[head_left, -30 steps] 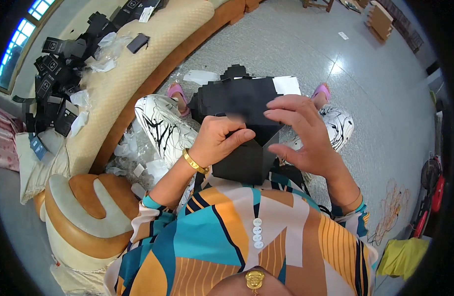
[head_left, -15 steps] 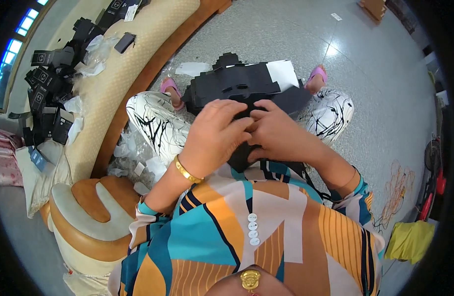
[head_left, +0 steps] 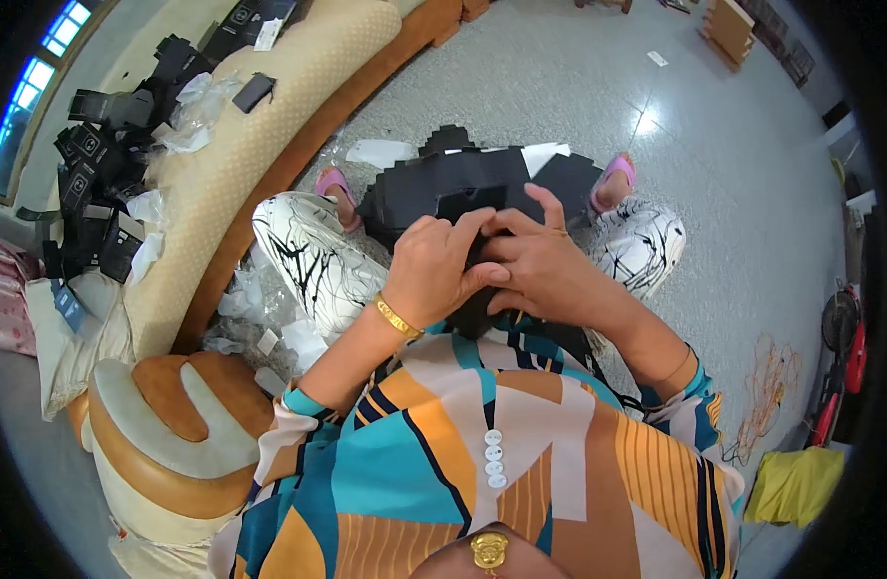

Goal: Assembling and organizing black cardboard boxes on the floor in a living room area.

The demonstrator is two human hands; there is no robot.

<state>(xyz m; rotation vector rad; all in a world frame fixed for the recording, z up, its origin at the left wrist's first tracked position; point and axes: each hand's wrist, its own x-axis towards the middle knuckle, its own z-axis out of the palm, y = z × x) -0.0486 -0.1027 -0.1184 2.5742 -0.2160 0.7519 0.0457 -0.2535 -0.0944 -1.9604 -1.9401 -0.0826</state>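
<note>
Both my hands meet in the middle, over a black folded cardboard piece [head_left: 474, 315] that shows below and between them. My left hand [head_left: 432, 268] has its fingers bent and its thumb stretched toward the right hand, closed on the cardboard. My right hand [head_left: 540, 262] is curled on the same piece, one finger raised and the others bent; its grip is partly hidden. Just beyond the fingers lies a pile of flat black cardboard boxes [head_left: 414, 188] between my feet. A white sheet [head_left: 547, 152] sticks out at the pile's far side.
To the left stands a cream padded couch [head_left: 226, 164] with several black boxes [head_left: 96, 159] and clear plastic wrapping [head_left: 197, 111] on it. A brown and cream cushioned stool [head_left: 178, 415] is nearby. Orange cord [head_left: 766, 391] and a yellow cloth [head_left: 795, 485] lie at the right.
My left hand has shifted slightly right and down. One finger of my right hand has risen. Less of the white sheet shows behind the black cardboard, and the view has tilted a little.
</note>
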